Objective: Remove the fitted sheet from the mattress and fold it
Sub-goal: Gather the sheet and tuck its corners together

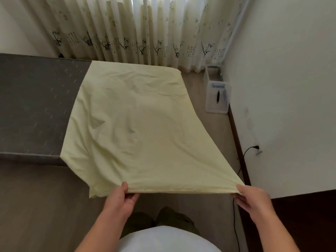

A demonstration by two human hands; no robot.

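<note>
Pinching pale yellow sheet (138, 120) edge, left hand (121, 199), right hand (254, 200), grey mattress (36, 106)

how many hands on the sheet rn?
2. The left hand pinches the near edge of the pale yellow fabric sheet left of centre; the right hand grips that edge's right corner. None hidden.

Sheet (134, 120) on mattress (34, 106)

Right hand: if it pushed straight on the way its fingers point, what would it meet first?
The right hand pinches the sheet and points up-left, so it would probably meet that taut sheet first, though depth is unclear.
</note>
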